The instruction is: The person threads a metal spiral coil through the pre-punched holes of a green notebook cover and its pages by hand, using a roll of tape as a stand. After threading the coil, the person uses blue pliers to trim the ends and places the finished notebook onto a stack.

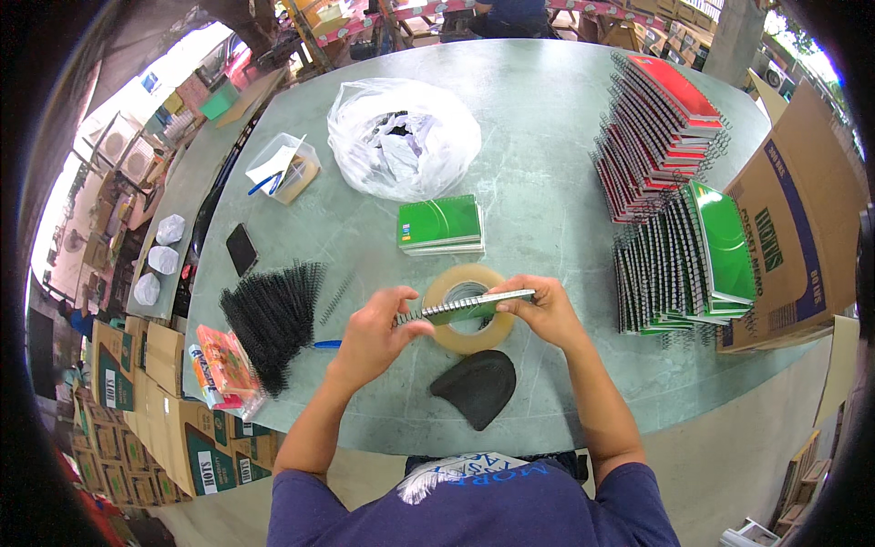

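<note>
Between my two hands a small spiral notebook (467, 304) is held edge-on, its black wire coil along the edge turned up. My right hand (541, 312) pinches the notebook's right end with thumb and fingers. At the left end, my left hand (372, 330) has its thumb and forefinger around the coil. Directly beneath lies a wide roll of clear tape (463, 345), flat on the table and partly hidden by the notebook. A black rounded pad (478, 387) rests nearer to me. Beyond the roll is a short stack of green notebooks (440, 223).
On the left lie a heap of black coils (271, 314), a phone (241, 250), a blue pen (327, 345) and colourful packets (224, 363). Farther back are a plastic tub (296, 182) and a white bag (404, 137). Red notebooks (654, 137), green spiral notebooks (679, 260) and a carton (793, 228) stand right.
</note>
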